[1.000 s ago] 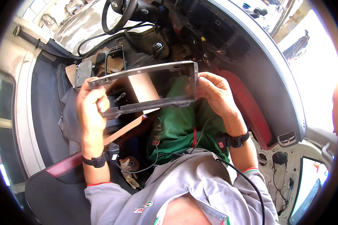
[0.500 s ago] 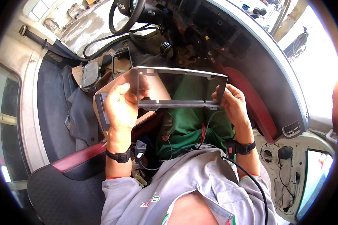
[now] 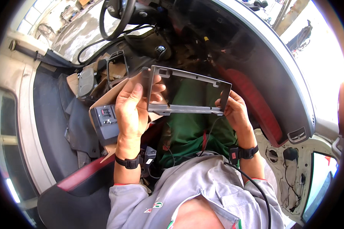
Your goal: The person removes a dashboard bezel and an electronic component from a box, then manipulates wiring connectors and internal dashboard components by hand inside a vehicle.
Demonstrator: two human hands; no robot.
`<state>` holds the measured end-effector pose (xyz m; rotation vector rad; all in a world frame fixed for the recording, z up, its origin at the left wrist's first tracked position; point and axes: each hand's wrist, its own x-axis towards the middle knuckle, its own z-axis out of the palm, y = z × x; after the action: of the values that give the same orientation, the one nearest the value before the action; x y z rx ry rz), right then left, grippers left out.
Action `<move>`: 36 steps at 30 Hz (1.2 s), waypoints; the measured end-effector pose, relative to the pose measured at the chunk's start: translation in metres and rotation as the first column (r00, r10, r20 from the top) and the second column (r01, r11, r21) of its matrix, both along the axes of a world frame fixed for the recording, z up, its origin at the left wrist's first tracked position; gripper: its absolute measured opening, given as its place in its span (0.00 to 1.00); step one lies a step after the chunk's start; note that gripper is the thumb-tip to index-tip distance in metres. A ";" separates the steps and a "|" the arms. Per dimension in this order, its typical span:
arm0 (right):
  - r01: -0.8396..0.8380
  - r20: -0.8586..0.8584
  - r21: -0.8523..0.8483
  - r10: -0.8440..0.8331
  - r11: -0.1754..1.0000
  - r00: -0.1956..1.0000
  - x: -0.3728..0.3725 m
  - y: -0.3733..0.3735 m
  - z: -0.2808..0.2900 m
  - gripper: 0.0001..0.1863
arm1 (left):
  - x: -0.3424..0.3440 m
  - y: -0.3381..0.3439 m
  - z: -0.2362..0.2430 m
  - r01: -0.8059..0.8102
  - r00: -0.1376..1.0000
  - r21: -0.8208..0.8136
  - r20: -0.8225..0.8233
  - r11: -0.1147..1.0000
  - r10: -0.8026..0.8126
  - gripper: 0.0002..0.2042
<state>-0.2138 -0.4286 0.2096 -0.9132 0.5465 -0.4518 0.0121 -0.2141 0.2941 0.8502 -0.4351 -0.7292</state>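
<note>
In front of my lap is a wide rectangular black frame [image 3: 187, 110] with a dark see-through panel and small clips along its edges. My left hand [image 3: 130, 108] grips its left end, thumb on the near side, fingers showing behind the panel. At the right end my right hand [image 3: 237, 111] pinches the frame's edge between thumb and fingers. Green trousers [image 3: 195, 129] show through and below the panel. Left of my left hand, a black box-shaped unit [image 3: 106, 124] with a socket rests on a cardboard box [image 3: 95, 102].
A dark dashboard [image 3: 256, 53] with a red trim strip [image 3: 244, 91] curves along the right. Ahead are a steering wheel [image 3: 128, 19] and a gear knob [image 3: 161, 49]. Grey trim pieces [image 3: 86, 82] lie at left. A stripped door [image 3: 286, 171] stands at lower right.
The frame's left end has moved slightly right and its panel has tilted, with both hands still on it. My left hand has shifted right, uncovering more of the black unit.
</note>
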 end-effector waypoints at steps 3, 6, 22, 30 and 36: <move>0.047 -0.032 0.058 -0.045 0.997 0.998 0.003 -0.008 -0.001 0.07 | 0.007 -0.020 -0.008 -0.031 0.999 0.003 -0.039 1.000 0.031 0.17; 0.026 -0.011 0.071 -0.026 0.997 1.000 0.005 -0.019 0.002 0.11 | 0.020 -0.034 -0.023 -0.118 0.989 0.013 -0.087 0.993 0.118 0.16; 0.367 0.066 -0.270 -0.363 0.890 0.929 0.048 -0.082 0.008 0.13 | 0.013 -0.199 -0.077 -0.052 0.965 0.146 -0.247 0.988 0.088 0.43; 0.408 0.058 -0.420 -0.424 0.811 0.904 0.095 -0.117 0.007 0.14 | 0.050 -0.296 -0.089 0.036 0.971 0.162 -0.239 0.986 0.003 0.30; 0.422 -0.156 -0.492 -0.554 0.761 0.818 0.112 -0.142 0.023 0.13 | 0.076 -0.336 -0.104 0.081 0.947 0.023 -0.312 0.996 -0.070 0.12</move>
<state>-0.1019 -0.5705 0.2327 -1.2849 1.0007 -0.9618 0.0883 -0.5503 0.1904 0.7384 -0.1724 -0.9281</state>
